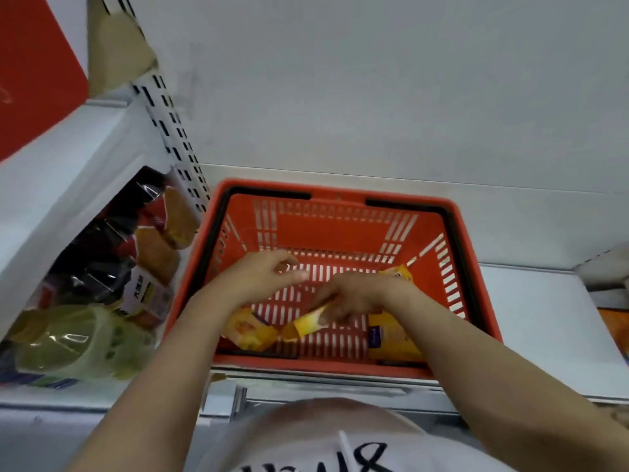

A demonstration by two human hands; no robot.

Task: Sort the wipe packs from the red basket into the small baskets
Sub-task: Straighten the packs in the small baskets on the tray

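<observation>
The red basket stands on a white shelf in front of me, with both my arms reaching into it. My right hand grips a yellow wipe pack near the middle of the basket floor. My left hand hovers above the floor to the left, fingers loosely curled and holding nothing. Another yellow wipe pack lies at the near left corner. A third pack with a blue label lies near the right side. A yellow corner shows behind my right wrist. No small baskets are in view.
A slotted white upright separates the basket's shelf bay from the left bay, which holds bagged goods and a greenish plastic bag. A red panel sits at the top left. The shelf's back wall rises behind the basket.
</observation>
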